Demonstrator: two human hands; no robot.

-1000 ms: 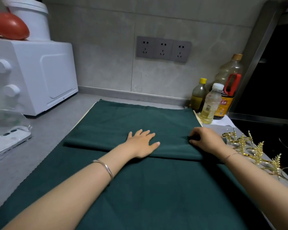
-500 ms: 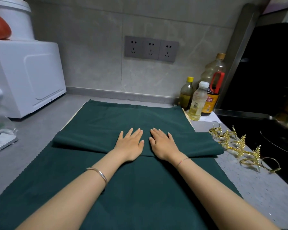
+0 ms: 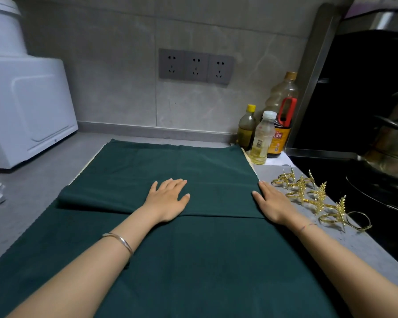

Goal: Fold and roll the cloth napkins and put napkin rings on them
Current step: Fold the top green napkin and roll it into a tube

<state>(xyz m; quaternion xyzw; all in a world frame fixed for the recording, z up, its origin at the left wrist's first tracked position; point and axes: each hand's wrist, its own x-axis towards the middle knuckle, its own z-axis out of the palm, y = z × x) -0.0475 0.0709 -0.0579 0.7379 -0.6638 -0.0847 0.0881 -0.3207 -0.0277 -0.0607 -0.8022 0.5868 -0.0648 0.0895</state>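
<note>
A grey speckled stone countertop (image 3: 32, 196) runs ahead of me to a wall of pale grey marbled tiles (image 3: 115, 72), where a dark grey triple socket panel (image 3: 195, 66) is set. On my left stands a white boxy appliance (image 3: 28, 111) with a white plastic bucket (image 3: 2, 28) on top. On my right are a black glass hob (image 3: 326, 164) and a brushed steel upright panel (image 3: 313, 72). The light is dim.

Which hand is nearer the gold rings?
Right. The right hand lies at the edge of the napkin, beside the gold rings; the left hand rests on its middle, farther away.
</note>
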